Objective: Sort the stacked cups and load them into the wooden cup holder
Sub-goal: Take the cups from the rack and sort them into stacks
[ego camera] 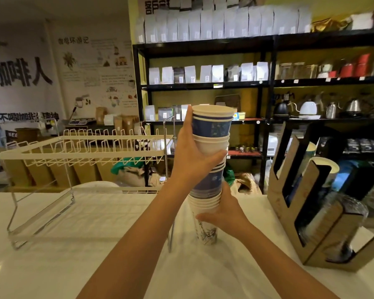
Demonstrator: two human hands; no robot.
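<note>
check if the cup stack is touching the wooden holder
Apart. The head view shows bare white counter between the cup stack and the wooden holder.

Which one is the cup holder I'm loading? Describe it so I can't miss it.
Look at the white counter, right side, past the stack of cups in both hands. The wooden cup holder is the brown box with slanted open slots, some already holding cups. The wire rack on the left is white metal.

Left grip (194, 152) closed high, right grip (226, 214) closed low.
</note>
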